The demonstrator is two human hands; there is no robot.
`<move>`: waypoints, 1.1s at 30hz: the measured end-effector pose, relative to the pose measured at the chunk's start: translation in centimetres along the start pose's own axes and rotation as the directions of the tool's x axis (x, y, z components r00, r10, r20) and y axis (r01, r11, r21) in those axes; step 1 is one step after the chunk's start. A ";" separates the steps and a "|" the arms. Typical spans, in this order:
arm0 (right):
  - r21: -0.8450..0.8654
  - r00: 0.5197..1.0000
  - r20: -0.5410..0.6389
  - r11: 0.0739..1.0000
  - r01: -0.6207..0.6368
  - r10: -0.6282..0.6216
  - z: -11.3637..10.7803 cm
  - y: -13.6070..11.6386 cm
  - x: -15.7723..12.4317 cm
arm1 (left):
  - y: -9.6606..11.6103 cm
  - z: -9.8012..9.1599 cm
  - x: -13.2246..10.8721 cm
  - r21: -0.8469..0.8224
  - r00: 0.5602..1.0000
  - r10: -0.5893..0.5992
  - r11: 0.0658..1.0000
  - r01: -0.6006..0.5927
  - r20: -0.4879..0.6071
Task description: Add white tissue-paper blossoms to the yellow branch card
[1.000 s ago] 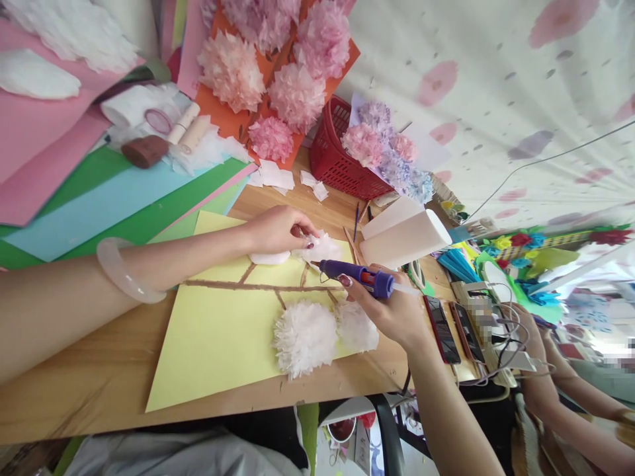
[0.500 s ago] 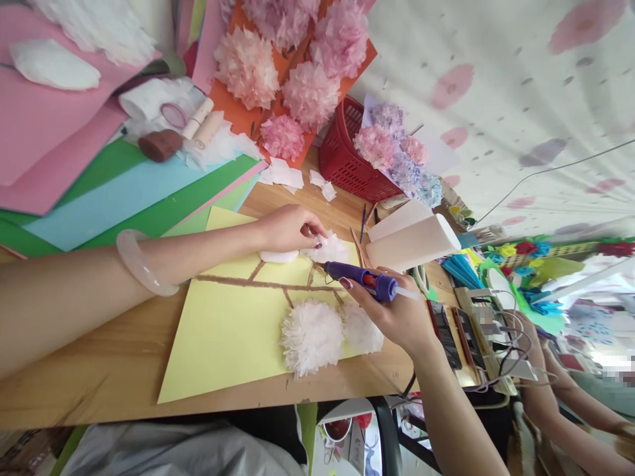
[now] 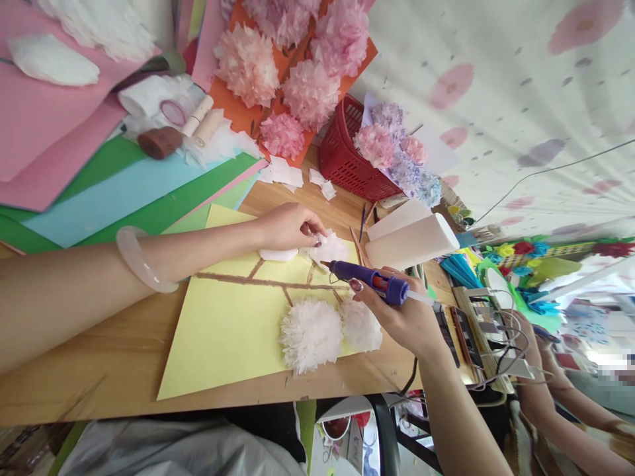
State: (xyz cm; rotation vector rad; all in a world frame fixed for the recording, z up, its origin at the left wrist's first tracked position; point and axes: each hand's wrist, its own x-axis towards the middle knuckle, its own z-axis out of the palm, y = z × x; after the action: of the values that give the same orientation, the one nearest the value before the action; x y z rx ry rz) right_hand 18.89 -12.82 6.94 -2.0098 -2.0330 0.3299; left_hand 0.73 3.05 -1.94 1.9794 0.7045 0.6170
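My left hand (image 3: 292, 228) pinches the edge of a white tissue-paper flower (image 3: 330, 248) at the far side of a yellow paper sheet (image 3: 223, 337). In my right hand (image 3: 407, 317) is a blue hot glue gun (image 3: 370, 279), a clear glue stick jutting from its back end. Its nozzle points left, just below the flower and apart from it. A brown branch (image 3: 228, 281) is drawn across the sheet. Two fluffy white paper flowers (image 3: 311, 336) lie on the near half. Beside my left hand a flat white piece (image 3: 278, 254) rests on the sheet.
A white paper roll (image 3: 411, 241) and a red basket (image 3: 354, 172) with paper flowers stand beyond the sheet. Coloured papers (image 3: 124, 192) are stacked at left. A power strip (image 3: 483, 337) with cables sits at right, near another person's arms (image 3: 550, 390).
My right hand has drawn the glue gun slightly right, its nozzle moving away from the flower. My left hand stays in place on the flower.
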 end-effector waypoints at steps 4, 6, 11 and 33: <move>-0.094 0.998 -0.040 0.994 0.054 -0.058 1.0 -0.9 1.0 | 0.0 0.0 0.1 0.026 1.000 0.006 1.000 -0.007 0.005; -0.140 0.995 -0.046 0.987 0.079 -0.086 1.3 -0.9 1.1 | 0.0 0.0 0.2 0.043 1.000 0.008 0.999 -0.008 0.003; -0.158 0.997 -0.014 0.985 0.072 -0.075 0.9 -0.2 0.0 | 0.1 -0.1 0.2 0.046 1.000 -0.001 0.999 0.000 0.009; -0.033 1.000 0.006 0.999 -0.030 0.030 -0.8 1.1 -0.9 | 0.3 -0.1 -0.1 -0.002 1.000 -0.015 1.000 0.014 -0.005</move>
State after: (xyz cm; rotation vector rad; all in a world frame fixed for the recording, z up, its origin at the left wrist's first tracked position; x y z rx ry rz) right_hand 20.16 -13.72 7.28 -2.0634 -2.0272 0.3114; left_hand 0.68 2.94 -1.69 1.9699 0.7205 0.6139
